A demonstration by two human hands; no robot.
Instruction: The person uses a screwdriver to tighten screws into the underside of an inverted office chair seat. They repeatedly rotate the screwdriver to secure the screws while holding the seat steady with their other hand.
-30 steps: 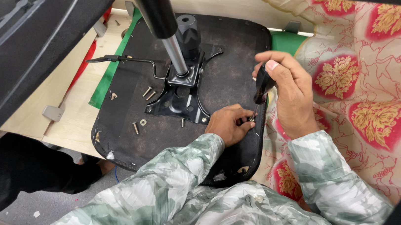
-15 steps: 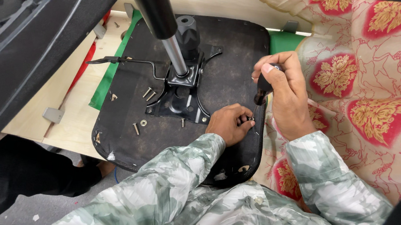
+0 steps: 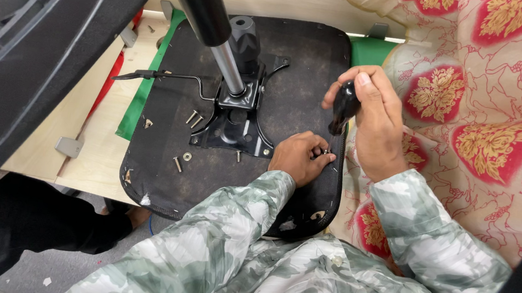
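The upturned chair seat (image 3: 296, 60), a black fabric-covered board, is the landmark. The right hand (image 3: 376, 129) hovers over its right edge, fingers curled tight around the black handle of a screwdriver (image 3: 343, 106), which stands nearly upright with its tip down at the seat. The left hand (image 3: 298, 157) rests on the seat just below that handle, fingertips pinched together on a small metal fastener (image 3: 324, 152) beside the screwdriver's tip. The black metal mechanism plate (image 3: 234, 121) sits at the seat's centre, with a chrome gas cylinder (image 3: 227, 65) rising from it. Loose screws (image 3: 191, 118) lie on the seat left of the plate. Floral cloth (image 3: 491, 112) lies just beyond the seat's right edge.
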